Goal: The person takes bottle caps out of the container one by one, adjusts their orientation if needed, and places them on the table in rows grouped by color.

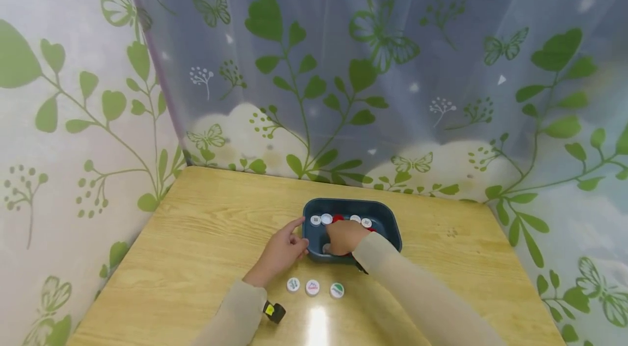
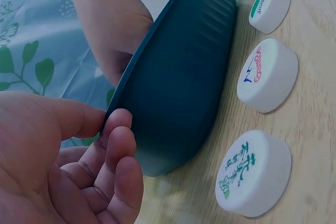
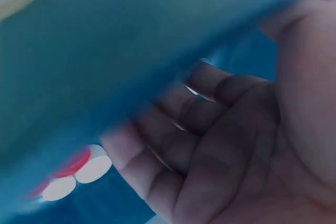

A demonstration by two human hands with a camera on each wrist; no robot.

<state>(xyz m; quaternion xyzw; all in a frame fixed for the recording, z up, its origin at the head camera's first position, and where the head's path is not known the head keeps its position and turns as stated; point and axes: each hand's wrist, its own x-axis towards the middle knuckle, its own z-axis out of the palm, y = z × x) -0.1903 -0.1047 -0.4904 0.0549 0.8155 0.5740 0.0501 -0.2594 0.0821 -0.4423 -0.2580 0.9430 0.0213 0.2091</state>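
Note:
A dark blue plastic basin stands on the wooden table. My left hand pinches its left rim between thumb and forefinger, as the left wrist view shows. My right hand reaches down inside the basin. A pale cap lies at its fingertips; the basin wall hides those tips in the right wrist view, so a grip on the cap cannot be made out. White caps and red caps lie along the basin's far side.
Three printed white bottle caps stand in a row before the basin: one with green characters, one with red and blue print, one with a green mark. Patterned curtains hang behind the table.

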